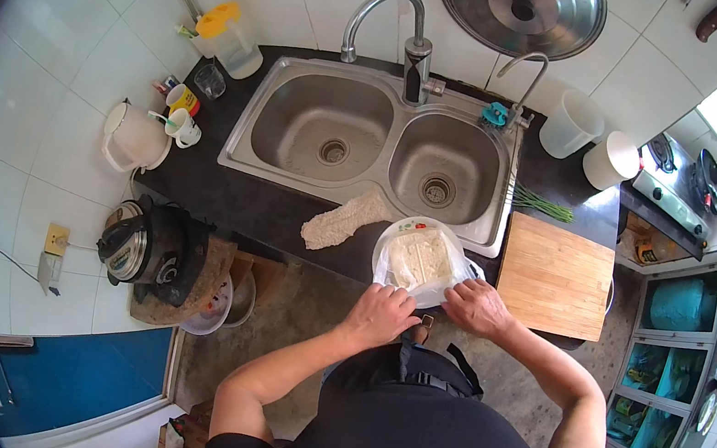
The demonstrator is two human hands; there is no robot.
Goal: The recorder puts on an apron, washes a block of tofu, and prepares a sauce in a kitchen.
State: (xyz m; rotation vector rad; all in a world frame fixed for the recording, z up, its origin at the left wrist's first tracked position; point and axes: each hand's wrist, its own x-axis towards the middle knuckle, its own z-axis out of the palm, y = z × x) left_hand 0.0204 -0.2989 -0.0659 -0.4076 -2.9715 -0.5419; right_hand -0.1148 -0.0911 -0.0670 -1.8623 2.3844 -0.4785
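In the head view, a block of tofu [421, 258] lies in a thin plastic bag [426, 294] on a white plate [393, 224] with a red pattern, at the counter's front edge. My left hand [384, 315] pinches the near left edge of the bag. On the near right edge, my right hand [480, 306] grips the same bag. A beige cloth [345, 220] lies left of the plate. To its right is a wooden cutting board [555, 276], with green stalks [542, 203], perhaps chives, behind it.
A steel double sink [324, 125] with a tall faucet [418, 59] is behind the plate. White containers [571, 125] stand at the back right. Cups [183, 127], a jug [237, 49] and a white kettle [135, 138] stand left; a black electric cooker [153, 245] sits nearer. A gas stove [672, 194] is far right.
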